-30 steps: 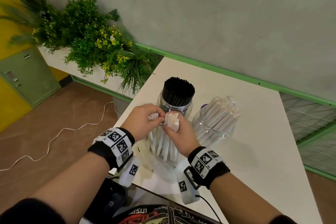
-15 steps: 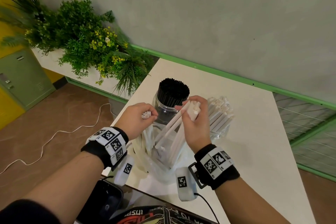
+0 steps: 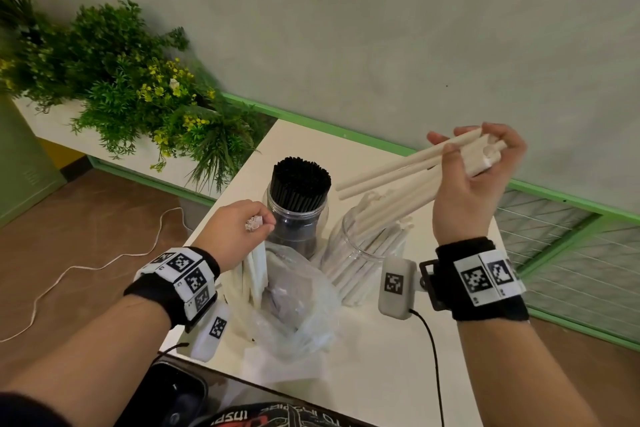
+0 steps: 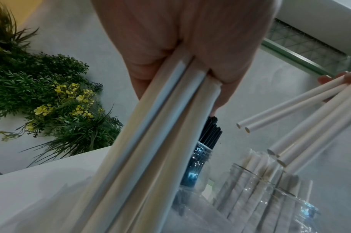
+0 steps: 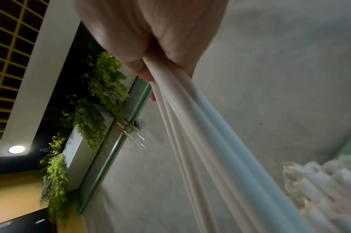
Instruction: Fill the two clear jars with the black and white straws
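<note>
**Over the counter: white straws lifted toward their jar**

On the white counter (image 3: 381, 364) stand two clear jars side by side. The left jar (image 3: 296, 222) is packed upright with black straws (image 3: 299, 180). The right jar (image 3: 360, 253) is partly filled with white straws (image 3: 374, 236) that lean at a slant, with room left. In front of the jars lies a crumpled clear bag (image 3: 298, 302).

The right hand (image 3: 474, 177) is raised above and beyond the right jar, its fingers curled round the top ends of a loose bundle (image 3: 391, 173) of white straws that fans down toward the jar mouth. Their lower ends hang clear of it, not yet inside.

The left hand (image 3: 235, 236) sits low beside the black jar, closed round the tops of a second bundle (image 3: 254, 274), which stands upright by the bag.

These look like light, stiff paper tubes, smooth enough to slide past one another, so a slack hold would let them splay or drop. Squeezing hard could crush the hollow ends. A firm hold near one end, as both hands have, seems to suit best: it frees the far ends to be aimed into the jar together. The fanned bundle probably wants gathering before it goes in.
</note>
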